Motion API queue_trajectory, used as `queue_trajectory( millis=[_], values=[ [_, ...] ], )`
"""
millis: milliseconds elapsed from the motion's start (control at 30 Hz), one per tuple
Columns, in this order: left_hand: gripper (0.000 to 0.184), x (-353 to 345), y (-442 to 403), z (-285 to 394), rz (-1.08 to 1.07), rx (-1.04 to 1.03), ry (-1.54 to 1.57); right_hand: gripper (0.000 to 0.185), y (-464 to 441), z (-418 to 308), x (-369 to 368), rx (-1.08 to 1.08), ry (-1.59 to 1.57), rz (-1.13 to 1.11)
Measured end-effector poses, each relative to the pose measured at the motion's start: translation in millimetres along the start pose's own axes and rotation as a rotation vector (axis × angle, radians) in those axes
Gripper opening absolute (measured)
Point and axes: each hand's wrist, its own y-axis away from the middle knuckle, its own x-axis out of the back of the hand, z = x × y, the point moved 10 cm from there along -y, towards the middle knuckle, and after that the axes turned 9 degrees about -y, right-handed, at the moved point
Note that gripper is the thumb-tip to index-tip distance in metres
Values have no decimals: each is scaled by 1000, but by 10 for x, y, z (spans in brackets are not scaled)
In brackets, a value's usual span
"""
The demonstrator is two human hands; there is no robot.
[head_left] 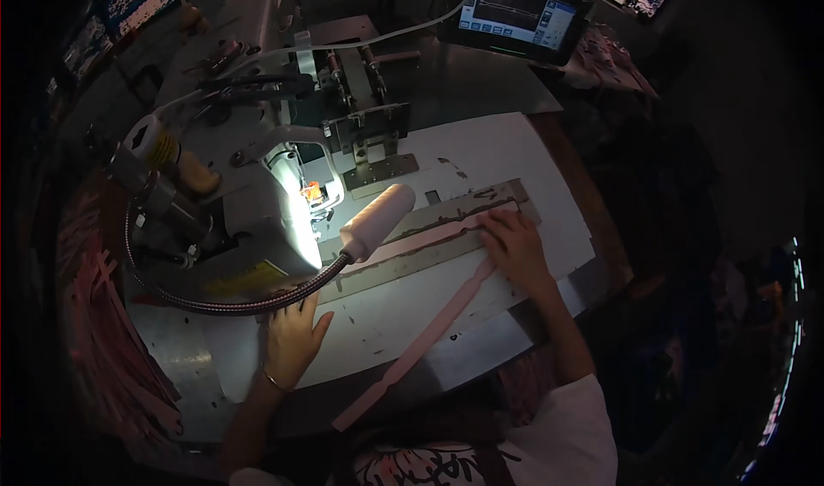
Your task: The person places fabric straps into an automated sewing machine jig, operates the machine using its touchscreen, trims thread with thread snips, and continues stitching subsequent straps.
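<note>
My left hand (pixel 294 338) rests at the near left end of a long flat template (pixel 403 265), its fingertips partly hidden under the lamp's flexible neck. Over the template's far right part lies my right hand (pixel 508 241), fingers bent down on a pink strip in the slot; whether it grips the strip is unclear. A second pink strip (pixel 429 337) runs from below my right hand toward the table's front edge. The sewing machine head (pixel 257 220) stands to the left, its needle area brightly lit. The lamp's pale cylinder (pixel 378 222) hangs above the template.
Bundles of pink strips (pixel 120 349) hang at the left edge. A metal clamp mechanism (pixel 369 134) stands behind the template. At the back right is a lit control screen (pixel 515 18). A thread cone (pixel 154 142) sits at the left, and a white sheet (pixel 549 177) covers the tabletop.
</note>
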Motion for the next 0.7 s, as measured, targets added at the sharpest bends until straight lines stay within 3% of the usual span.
queue_trajectory(
  millis=[100, 167, 267, 333, 700],
  values=[
    [54, -73, 14, -77, -84, 60, 17, 26, -146, -31, -99, -25, 55, -120],
    [54, -59, 2, -46, -75, 32, 30, 27, -192, -399, -161, 179, 152, 39],
    [53, -31, -6, -89, -33, 41, 39, 31, -105, -1084, -620, 327, -144, -60],
    [50, 179, 31, -76, 213, -65, 157, 38, 26, -1436, -917, 496, 32, -165],
    [52, 164, 38, -117, 188, -41, 64, 46, 27, -1397, -1013, 476, 99, -234]
  ],
)
